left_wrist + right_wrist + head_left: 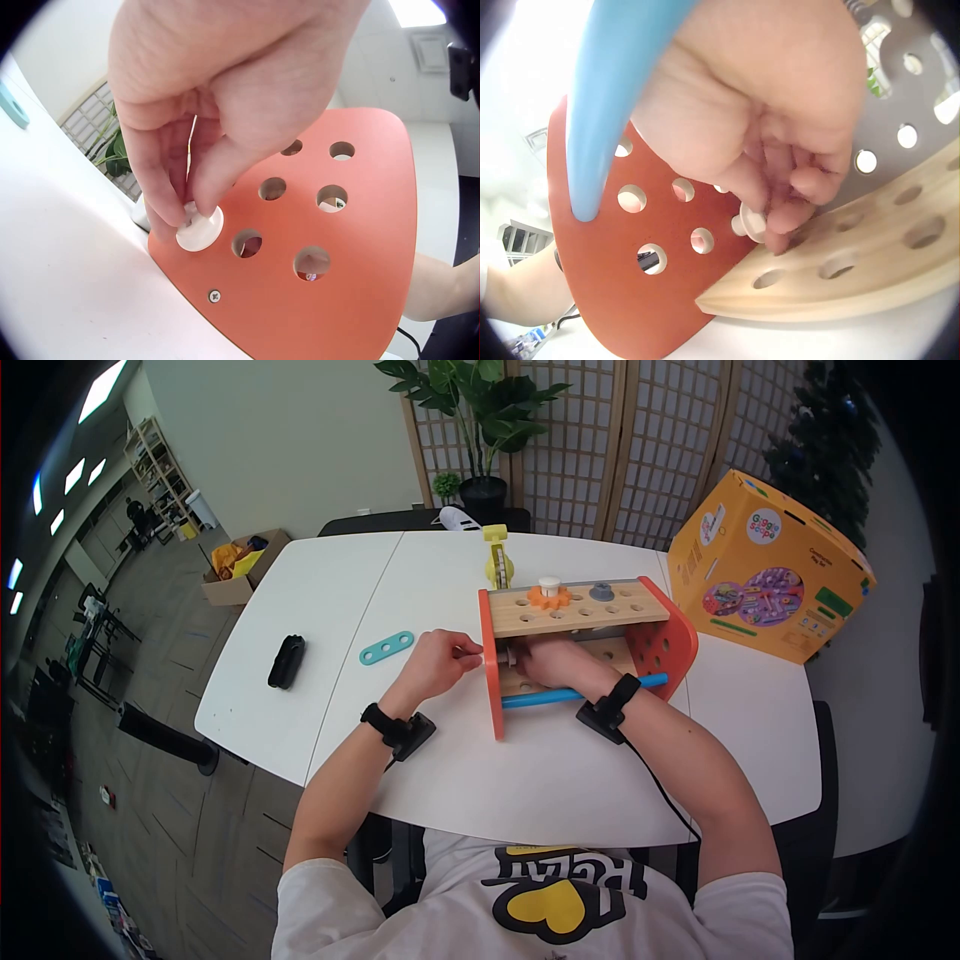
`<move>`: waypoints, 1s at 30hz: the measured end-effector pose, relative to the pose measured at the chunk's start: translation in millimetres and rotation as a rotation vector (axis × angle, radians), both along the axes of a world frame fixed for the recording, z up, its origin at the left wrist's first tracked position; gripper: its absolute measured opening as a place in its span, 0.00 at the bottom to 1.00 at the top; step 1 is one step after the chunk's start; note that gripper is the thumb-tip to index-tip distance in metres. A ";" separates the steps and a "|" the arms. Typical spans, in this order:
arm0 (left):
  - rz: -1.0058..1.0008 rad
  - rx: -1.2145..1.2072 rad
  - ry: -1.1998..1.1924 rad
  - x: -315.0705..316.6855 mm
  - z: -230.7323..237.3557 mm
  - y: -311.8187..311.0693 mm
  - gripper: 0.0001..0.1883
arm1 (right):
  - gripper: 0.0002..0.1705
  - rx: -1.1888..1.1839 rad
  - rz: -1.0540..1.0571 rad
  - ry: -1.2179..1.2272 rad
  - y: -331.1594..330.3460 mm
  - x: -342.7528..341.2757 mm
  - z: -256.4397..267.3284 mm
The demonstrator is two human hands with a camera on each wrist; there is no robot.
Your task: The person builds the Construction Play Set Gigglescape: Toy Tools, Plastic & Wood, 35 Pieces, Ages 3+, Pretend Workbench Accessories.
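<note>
A toy workbench with orange-red side panels (490, 705) and a wooden top (590, 608) stands on the table. My left hand (440, 663) is at the outer face of its left panel, thumb and fingers pinching a white toy screw (201, 231) with a round, flat head against a hole. Inside the bench, under the top, my right hand (560, 662) reaches to the same panel. Its fingertips pinch a white round-flanged piece (754, 223) whose short stem points at the panel. A blue bar (540, 698) crosses the bench front, below my right forearm.
On the bench top sit an orange gear (548, 600) with a white piece in it and a grey piece (601, 592). A teal strip with holes (387, 648) and a black case (287, 662) lie left. A yellow toy (498, 565) stands behind; an orange box (765, 575) stands right.
</note>
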State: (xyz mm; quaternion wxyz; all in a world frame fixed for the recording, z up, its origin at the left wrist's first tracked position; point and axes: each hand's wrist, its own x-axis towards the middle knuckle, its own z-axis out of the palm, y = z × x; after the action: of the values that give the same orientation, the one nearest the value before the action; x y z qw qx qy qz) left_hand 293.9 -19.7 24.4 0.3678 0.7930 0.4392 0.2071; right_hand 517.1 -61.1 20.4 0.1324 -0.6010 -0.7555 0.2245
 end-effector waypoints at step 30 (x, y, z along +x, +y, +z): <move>-0.007 0.001 -0.006 -0.1 3.1 -3.9 0.09 | 0.14 0.000 0.021 0.003 -5.1 -0.9 3.4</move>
State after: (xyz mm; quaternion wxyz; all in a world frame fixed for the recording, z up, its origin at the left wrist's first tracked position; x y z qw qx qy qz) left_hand 293.8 -23.6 27.5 0.3695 0.7941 0.4354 0.2082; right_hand 516.2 -66.2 23.8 0.1310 -0.5927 -0.7616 0.2268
